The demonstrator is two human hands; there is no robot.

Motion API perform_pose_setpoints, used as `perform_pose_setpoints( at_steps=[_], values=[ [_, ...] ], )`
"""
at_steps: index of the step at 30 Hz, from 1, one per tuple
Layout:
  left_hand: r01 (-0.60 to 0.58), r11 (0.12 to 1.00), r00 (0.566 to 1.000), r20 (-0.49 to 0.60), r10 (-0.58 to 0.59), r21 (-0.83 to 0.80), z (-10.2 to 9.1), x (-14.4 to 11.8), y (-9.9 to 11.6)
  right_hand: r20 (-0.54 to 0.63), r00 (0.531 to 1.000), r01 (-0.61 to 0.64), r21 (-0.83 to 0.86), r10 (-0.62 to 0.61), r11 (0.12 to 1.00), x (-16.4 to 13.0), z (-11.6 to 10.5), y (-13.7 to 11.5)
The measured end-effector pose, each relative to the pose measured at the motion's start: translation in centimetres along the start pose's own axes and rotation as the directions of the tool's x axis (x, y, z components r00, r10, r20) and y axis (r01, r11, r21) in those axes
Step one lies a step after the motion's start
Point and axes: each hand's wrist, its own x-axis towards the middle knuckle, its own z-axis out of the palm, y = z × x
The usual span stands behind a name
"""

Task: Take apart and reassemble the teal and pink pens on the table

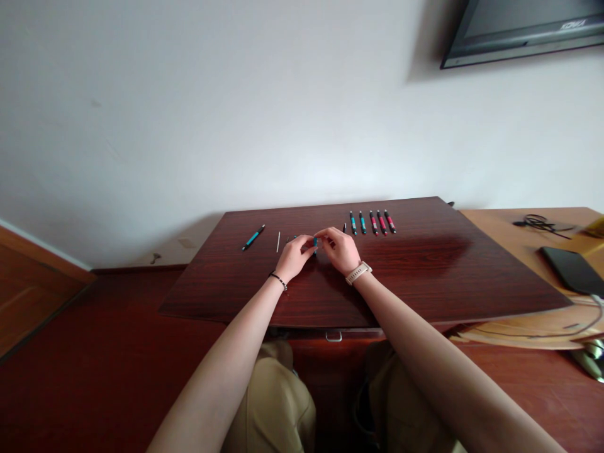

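Over mid-table, L hand point(293, 257) pinches a small teal pen part point(315, 241) btwn thumb & fingers; R hand point(340, 249) has its fingertips right by it, but can't tell if they grip it too. Best keep the part low nr the table point(406, 277), steady w/ L, any R push gentle & in line, clear of the white rod point(278, 242) at left & pen row point(374, 223) at far right.
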Motion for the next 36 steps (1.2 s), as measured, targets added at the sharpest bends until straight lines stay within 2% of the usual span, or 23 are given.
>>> perform_pose_setpoints(
  at_steps=[6, 13, 23, 36],
  values=[
    [0.031, 0.999, 1.0, 0.002, -0.031, -0.014, 0.0, 0.1, 0.1, 0.018, 1.0, 0.012, 0.0, -0.012, 1.0, 0.0, 0.1, 0.0],
    [0.032, 0.997, 0.999, 0.034, -0.034, 0.066, -0.1, 0.1, 0.2, 0.082, 0.991, -0.116, 0.086, 0.109, 0.99, -0.2, 0.8, 0.8],
    [0.035, 0.997, 0.993, 0.11, -0.043, 0.071, -0.1, 0.0, 0.1, 0.213, 0.965, -0.155, 0.008, 0.15, 0.988, -0.6, 1.2, 2.2],
    [0.054, 0.994, 0.992, 0.107, -0.064, 0.098, -0.1, 0.0, 0.1, 0.283, 0.936, -0.214, -0.019, 0.211, 0.977, -0.6, 1.0, 1.9]
  ],
)
